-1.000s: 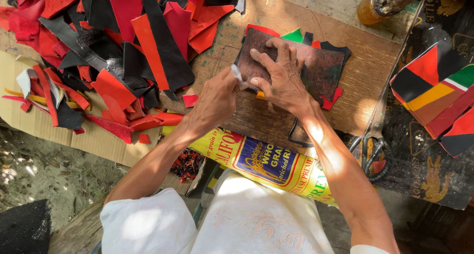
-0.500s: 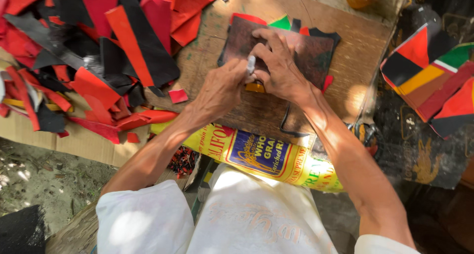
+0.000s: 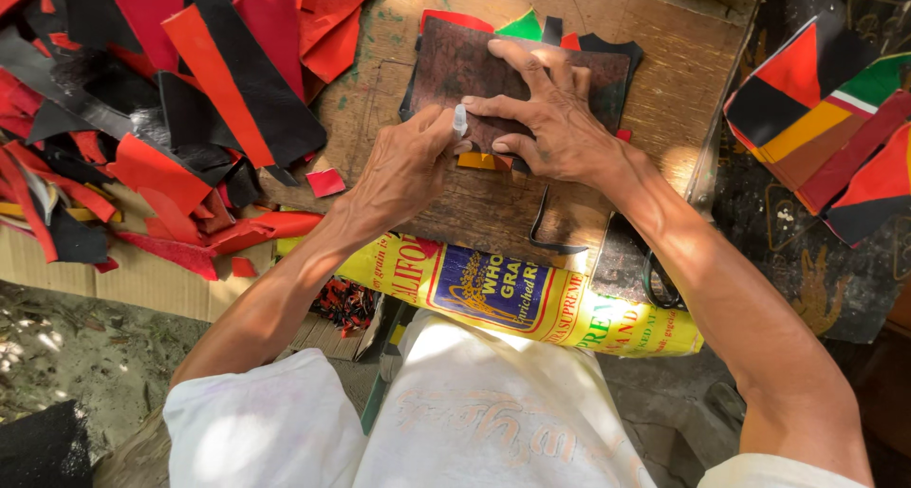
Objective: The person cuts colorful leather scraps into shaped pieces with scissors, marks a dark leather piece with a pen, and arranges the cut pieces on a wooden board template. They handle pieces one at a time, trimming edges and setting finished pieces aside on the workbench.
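At the far left lies a heap of red and black scraps [image 3: 142,137], spilling onto the wooden board [image 3: 683,61]. The left hand [image 3: 403,170] is closed on a small white marker [image 3: 460,120], tip down at the lower edge of a dark brown sheet [image 3: 474,66]. The right hand [image 3: 555,118] lies flat with fingers spread, pressing that sheet onto coloured pieces stacked at the board's middle. The step looks like tracing or cutting along the edge (which one is unclear); next the tool must follow the edge while the sheet stays pinned. Sewn patchwork [image 3: 835,137] rests at the right.
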